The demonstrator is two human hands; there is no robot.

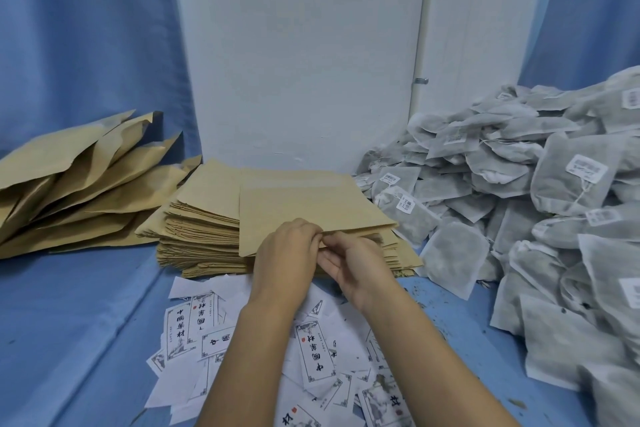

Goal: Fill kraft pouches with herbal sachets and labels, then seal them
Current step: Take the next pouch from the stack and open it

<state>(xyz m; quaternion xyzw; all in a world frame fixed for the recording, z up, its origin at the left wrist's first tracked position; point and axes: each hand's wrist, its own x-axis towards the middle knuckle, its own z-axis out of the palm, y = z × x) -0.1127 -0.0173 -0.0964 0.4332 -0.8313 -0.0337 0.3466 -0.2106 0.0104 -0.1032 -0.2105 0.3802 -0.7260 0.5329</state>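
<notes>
Atop the stack of flat kraft pouches (201, 236), the top pouch (311, 208) is the one in play, sitting skewed toward the stack's right side. Both hands are on its near edge. The left hand (287, 253) has its fingers curled tight, pinching that edge. The right hand (360, 270) meets it palm turned inward, fingertips tucked up against the same edge, pinching too, as best I can see. So the pouch stretches away from the fingers toward the white wall (294, 45) behind the stack, with a faint band crossing its far end. Whether the pinched edge is the mouth, I can't tell. The hands look equally near.

The paper is matte tan, thin and crisp, with square corners. It should bend easily when lifted.

Right of the stack there's a big heap of grey mesh herbal sachets (554, 201), soft and pillowy, with barcode stickers and strings. In front of the stack, white printed labels (311, 357) are scattered loose on the blue cloth (86, 322). Left of the stack, puffed pouches (69, 184) lie overlapped.
</notes>
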